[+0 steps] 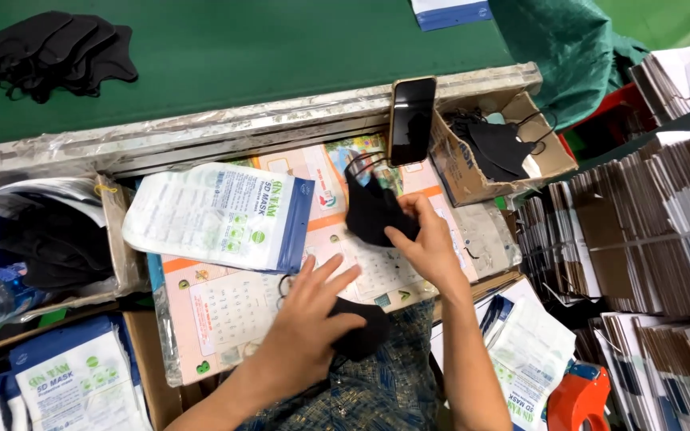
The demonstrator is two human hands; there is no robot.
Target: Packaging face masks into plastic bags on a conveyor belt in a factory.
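My right hand [425,243] grips a black face mask [370,209] by its edge, its ear loops sticking up toward a phone. My left hand [313,307] lies fingers spread over another black mask [361,331] near my lap, thumb pressing on it. Both hands work above a printed calendar sheet [233,307] that covers the work surface. A stack of white-and-blue mask pouches [221,215] lies just left of the hands.
A black phone [411,118] leans upright on the conveyor's metal edge. A cardboard box [457,172] with black masks sits to the right. More masks [57,48] lie on the green belt. Stacked brown cartons [648,239] fill the right; an orange tape dispenser [580,399] is bottom right.
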